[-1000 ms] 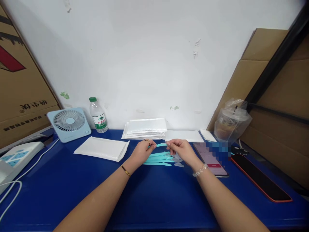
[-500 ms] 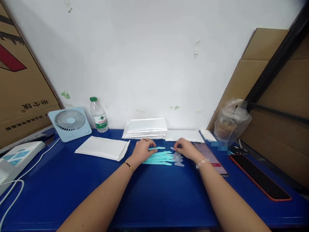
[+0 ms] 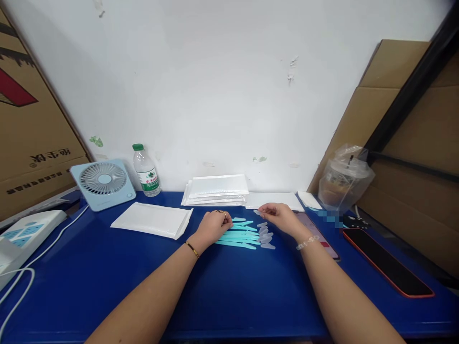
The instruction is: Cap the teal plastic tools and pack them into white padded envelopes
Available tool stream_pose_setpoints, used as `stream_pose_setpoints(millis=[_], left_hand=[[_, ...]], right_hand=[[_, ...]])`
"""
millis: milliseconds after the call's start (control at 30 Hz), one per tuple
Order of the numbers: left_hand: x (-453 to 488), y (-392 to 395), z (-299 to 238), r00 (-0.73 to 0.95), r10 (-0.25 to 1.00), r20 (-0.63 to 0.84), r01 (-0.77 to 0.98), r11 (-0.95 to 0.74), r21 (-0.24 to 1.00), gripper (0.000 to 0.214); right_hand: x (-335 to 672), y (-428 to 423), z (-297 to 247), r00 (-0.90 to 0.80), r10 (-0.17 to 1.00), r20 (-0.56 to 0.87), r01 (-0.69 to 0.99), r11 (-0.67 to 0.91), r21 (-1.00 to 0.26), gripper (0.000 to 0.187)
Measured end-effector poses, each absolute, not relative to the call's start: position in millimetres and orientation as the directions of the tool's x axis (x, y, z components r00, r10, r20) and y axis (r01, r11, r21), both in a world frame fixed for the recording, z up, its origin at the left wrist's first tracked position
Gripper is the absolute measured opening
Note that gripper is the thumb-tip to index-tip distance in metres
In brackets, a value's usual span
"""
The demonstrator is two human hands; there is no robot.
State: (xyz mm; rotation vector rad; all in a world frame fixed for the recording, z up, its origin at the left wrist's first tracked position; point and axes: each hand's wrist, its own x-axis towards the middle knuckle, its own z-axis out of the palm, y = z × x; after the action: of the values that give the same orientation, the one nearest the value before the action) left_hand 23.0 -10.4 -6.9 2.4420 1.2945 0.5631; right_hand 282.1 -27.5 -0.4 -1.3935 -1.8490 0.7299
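A row of teal plastic sticks [image 3: 241, 235] lies on the blue table [image 3: 229, 291], with several small translucent caps [image 3: 266, 237] just to their right. My left hand [image 3: 212, 224] is curled at the left ends of the sticks, its fingers closed on the topmost one. A little above the caps, my right hand [image 3: 280, 215] pinches one translucent cap [image 3: 256, 212] between thumb and fingertip.
Behind the sticks sits a stack of white padded envelopes [image 3: 217, 190], and a single one [image 3: 152, 220] lies to the left. A small fan [image 3: 103, 184] and water bottle [image 3: 146, 172] stand at the back left. A bagged drink cup [image 3: 342, 181] and phone [image 3: 387, 263] are at right.
A second ago both hands held one teal stick lifted above the row. It now lies with the others, and my right hand has picked up a translucent cap.
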Motion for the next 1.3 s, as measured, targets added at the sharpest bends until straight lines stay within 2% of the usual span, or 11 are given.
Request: stream_pose_setpoints(millis=[100, 233, 333, 433, 700, 1133, 1200, 1300], left_hand=[[20, -11, -6, 0.482, 0.847, 0.223, 0.677, -0.522, 0.519, 0.017], [18, -11, -6, 0.468, 0.857, 0.215, 0.571, -0.479, 0.667, 0.020], [17, -9, -9, 0.470, 0.859, 0.204, 0.534, -0.461, 0.709, 0.021], [17, -5, -11, 0.467, 0.864, 0.188, 0.533, -0.444, 0.720, 0.022], [16, -3, -12, 0.450, 0.877, 0.168, 0.560, -0.423, 0.712, 0.022], [22, -7, -10, 0.493, 0.855, 0.162, 0.522, -0.440, 0.730, 0.022], [22, -8, -9, 0.473, 0.860, 0.188, 0.569, -0.462, 0.680, 0.021], [20, -8, -5, 0.427, 0.853, 0.299, 0.682, -0.521, 0.513, 0.021]], right_hand=[[278, -31, 3, -0.181, 0.942, 0.282, 0.555, 0.335, -0.762, 0.021], [273, -32, 3, -0.130, 0.951, 0.279, 0.413, 0.308, -0.857, 0.023], [274, -30, 3, -0.078, 0.950, 0.302, 0.326, 0.310, -0.893, 0.025], [276, -29, 4, -0.065, 0.922, 0.382, 0.337, 0.381, -0.861, 0.021], [277, -26, -1, -0.165, 0.875, 0.455, 0.344, 0.483, -0.805, 0.003], [251, -35, 3, -0.231, 0.868, 0.440, 0.366, 0.496, -0.787, 0.006], [250, -32, -2, -0.207, 0.872, 0.445, 0.377, 0.490, -0.786, 0.006], [253, -23, -13, -0.153, 0.894, 0.421, 0.386, 0.446, -0.807, 0.005]])
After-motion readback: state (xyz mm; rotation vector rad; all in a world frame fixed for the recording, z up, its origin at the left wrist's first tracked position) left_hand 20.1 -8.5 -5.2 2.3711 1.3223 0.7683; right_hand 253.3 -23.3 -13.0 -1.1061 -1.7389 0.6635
